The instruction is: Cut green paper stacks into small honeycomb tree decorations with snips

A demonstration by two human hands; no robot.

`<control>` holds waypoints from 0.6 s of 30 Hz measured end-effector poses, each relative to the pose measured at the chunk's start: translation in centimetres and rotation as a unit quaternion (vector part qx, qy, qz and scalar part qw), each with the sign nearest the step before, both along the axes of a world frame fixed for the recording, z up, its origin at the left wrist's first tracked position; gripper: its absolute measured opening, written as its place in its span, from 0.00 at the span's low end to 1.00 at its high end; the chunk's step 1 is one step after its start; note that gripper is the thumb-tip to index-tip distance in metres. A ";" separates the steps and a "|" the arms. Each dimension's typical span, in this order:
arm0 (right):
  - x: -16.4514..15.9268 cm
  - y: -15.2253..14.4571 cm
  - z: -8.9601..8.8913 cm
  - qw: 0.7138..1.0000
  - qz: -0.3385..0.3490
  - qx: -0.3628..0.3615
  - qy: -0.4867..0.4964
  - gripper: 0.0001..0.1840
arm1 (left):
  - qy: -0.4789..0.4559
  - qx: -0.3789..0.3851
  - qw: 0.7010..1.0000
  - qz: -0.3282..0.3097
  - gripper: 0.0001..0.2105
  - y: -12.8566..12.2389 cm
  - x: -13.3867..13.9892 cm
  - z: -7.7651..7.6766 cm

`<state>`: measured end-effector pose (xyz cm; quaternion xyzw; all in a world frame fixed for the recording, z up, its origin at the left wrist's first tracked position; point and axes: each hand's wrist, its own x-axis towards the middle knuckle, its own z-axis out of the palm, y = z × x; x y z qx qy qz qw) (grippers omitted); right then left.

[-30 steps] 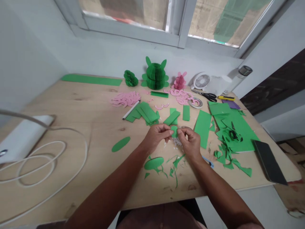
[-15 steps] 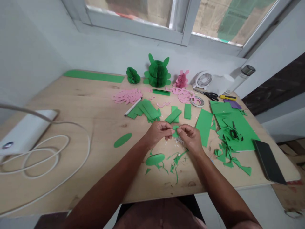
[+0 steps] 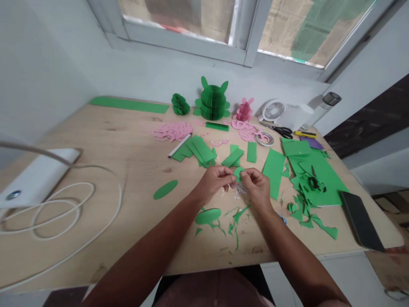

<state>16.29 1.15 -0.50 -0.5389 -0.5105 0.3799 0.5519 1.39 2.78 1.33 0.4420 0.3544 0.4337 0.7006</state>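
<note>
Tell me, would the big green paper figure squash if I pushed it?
The green paper figure would probably squash, since its body shows many pleated folds. It's likely light, being paper. Its ears might bend easily, being narrow and sticking up.

Small papercraft workspace, indoors; home or studio, cannot tell. Wooden tabletop (image 3: 134, 157) against white wall (image 3: 153, 72), below window (image 3: 191, 44). Craft signs: green paper sheets (image 3: 329, 179), curled offcuts (image 3: 330, 232), pink cutouts (image 3: 174, 131), black-handled scissors (image 3: 283, 131), yellow cutter (image 3: 306, 134), tape roll (image 3: 271, 139). Pleated paper figures, green (image 3: 213, 102) and pink (image 3: 243, 111), standing along wall. Everyday items alongside: small white fan (image 3: 273, 110), bottle (image 3: 321, 111), looped white cable (image 3: 120, 196) at left. Cardboard box (image 3: 388, 273) on floor at right.
</note>
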 end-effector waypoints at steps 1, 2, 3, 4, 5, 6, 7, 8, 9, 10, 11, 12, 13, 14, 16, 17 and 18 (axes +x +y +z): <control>0.0 0.0 0.0 1.000 0.000 -0.003 0.004 0.14 | 0.002 0.001 1.000 0.002 0.09 0.0 0.0 0.0; -0.1 0.0 0.0 1.000 0.000 -0.007 0.010 0.14 | 0.004 0.002 1.000 0.003 0.08 0.1 0.0 -0.1; -0.2 -0.1 0.0 1.000 0.003 -0.012 0.016 0.14 | 0.004 0.001 1.000 0.004 0.08 0.1 -0.1 -0.1; -0.2 -0.1 0.0 1.000 0.006 -0.017 0.024 0.14 | 0.005 0.001 1.000 0.004 0.08 0.1 -0.1 -0.1; -0.3 -0.2 0.1 0.999 0.010 -0.022 0.033 0.14 | 0.007 0.000 1.000 0.004 0.08 0.2 -0.2 -0.1; -0.3 -0.2 0.2 0.999 0.016 -0.028 0.041 0.14 | 0.009 0.000 1.000 0.003 0.08 0.2 -0.3 -0.1; -0.4 -0.3 0.3 0.998 0.024 -0.034 0.048 0.14 | 0.012 0.001 1.000 0.002 0.08 0.2 -0.3 0.0; -0.4 -0.3 0.5 0.997 0.033 -0.040 0.056 0.14 | 0.015 0.004 1.000 0.000 0.07 0.3 -0.4 0.0; -0.4 -0.3 0.7 0.996 0.043 -0.044 0.063 0.13 | 0.020 0.006 1.000 -0.004 0.07 0.3 -0.5 0.0; -0.4 -0.4 0.9 0.995 0.052 -0.048 0.068 0.13 | 0.026 0.010 1.000 -0.008 0.07 0.3 -0.6 0.1; -0.3 -0.3 1.1 0.995 0.058 -0.050 0.071 0.13 | 0.033 0.013 0.999 -0.013 0.06 0.4 -0.7 0.1; -0.3 -0.3 1.3 0.994 0.062 -0.051 0.071 0.13 | 0.041 0.016 0.999 -0.020 0.05 0.4 -0.8 0.1; -0.2 -0.3 1.5 0.994 0.064 -0.052 0.067 0.13 | 0.051 0.019 0.998 -0.026 0.05 0.4 -0.8 0.1; -0.1 -0.2 1.6 0.995 0.066 -0.054 0.060 0.13 | 0.062 0.020 0.997 -0.033 0.05 0.4 -0.9 0.1; 0.1 -0.1 1.7 0.995 0.073 -0.062 0.040 0.13 | 0.085 0.023 0.995 -0.049 0.04 0.5 -1.0 0.1; 0.2 -0.1 1.7 0.995 0.077 -0.064 0.030 0.13 | 0.094 0.023 0.994 -0.055 0.04 0.5 -1.0 0.1; 0.2 -0.1 1.6 0.995 0.078 -0.064 0.022 0.13 | 0.099 0.024 0.993 -0.056 0.03 0.5 -1.1 0.1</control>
